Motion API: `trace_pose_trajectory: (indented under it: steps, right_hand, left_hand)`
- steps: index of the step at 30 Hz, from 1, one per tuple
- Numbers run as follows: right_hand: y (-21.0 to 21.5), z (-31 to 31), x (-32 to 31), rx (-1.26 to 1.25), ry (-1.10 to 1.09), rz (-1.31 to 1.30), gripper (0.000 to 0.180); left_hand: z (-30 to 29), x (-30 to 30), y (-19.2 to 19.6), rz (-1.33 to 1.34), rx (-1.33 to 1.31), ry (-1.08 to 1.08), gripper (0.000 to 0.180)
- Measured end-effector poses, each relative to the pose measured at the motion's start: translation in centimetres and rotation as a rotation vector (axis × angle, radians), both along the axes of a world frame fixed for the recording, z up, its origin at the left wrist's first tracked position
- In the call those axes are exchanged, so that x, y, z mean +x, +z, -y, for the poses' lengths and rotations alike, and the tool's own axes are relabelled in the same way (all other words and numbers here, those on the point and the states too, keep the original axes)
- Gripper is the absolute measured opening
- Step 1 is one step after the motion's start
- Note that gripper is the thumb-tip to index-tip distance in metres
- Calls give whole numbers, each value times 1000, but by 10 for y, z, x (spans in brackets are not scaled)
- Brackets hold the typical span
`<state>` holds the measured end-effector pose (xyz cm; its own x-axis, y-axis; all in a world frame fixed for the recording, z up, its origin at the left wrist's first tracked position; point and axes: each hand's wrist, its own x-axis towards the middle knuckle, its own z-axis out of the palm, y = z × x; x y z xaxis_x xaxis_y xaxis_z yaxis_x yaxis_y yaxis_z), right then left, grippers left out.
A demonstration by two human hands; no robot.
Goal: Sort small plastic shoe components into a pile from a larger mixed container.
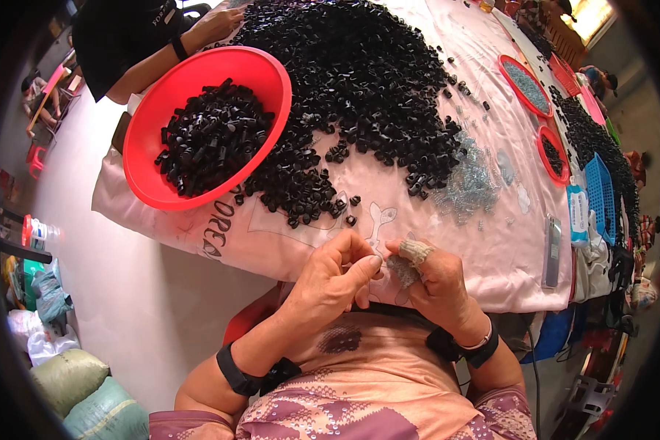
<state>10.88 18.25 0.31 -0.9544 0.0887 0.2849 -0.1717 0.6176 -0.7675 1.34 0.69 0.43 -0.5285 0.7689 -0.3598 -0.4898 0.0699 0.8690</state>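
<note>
My L hand (330, 271) pinches thumb to index; can't tell if anything's between. Just beside it, my R hand (440, 282), 1 digit in a pale wrap (416, 251), grasps a grey clump (402, 273). Beyond, on the pink cloth (506, 257), lie silver bits (471, 180) & 1 big pile of black pcs (359, 81). 1 red tub (141, 158), L, holds more pcs; 1 co-worker's hand (218, 26) is nr the pile's far edge.

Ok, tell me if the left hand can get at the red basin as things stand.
Probably yes: the red basin stands ahead and to the left of the left hand, with only pink cloth and low black pieces between. The co-worker's arm is at the far side.
</note>
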Motion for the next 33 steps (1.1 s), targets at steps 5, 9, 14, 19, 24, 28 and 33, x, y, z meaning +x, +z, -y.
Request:
trace_pose_trajectory:
  steps: [5, 9, 14, 19, 24, 28, 33]
  right_hand:
    - [5, -14, 0, 117, -180, 35, 24]
    - [9, -27, 1, 46, -331, 34, 20]
    - [6, -53, 7, -57, -434, 69, 21]
    - [11, -64, 14, -196, -473, 77, 24]
    - [12, -61, 10, -242, -446, 119, 27]
    - [7, -61, 4, -155, -432, 51, 24]
    - [4, -68, 2, 8, -456, 58, 21]
  left_hand:
    - [-1, 1, -1, -72, 5, -22, 15]
    - [-2, 2, -2, -51, -42, -86, 18]
    - [-1, 1, 1, -30, -75, -131, 17]
    - [-2, -1, -1, -95, -59, -168, 19]
    - [-1, -1, -3, -80, -62, -165, 20]
    - [0, 1, -2, -57, -38, -133, 20]
    - [-1, 1, -4, -50, -33, -143, 20]
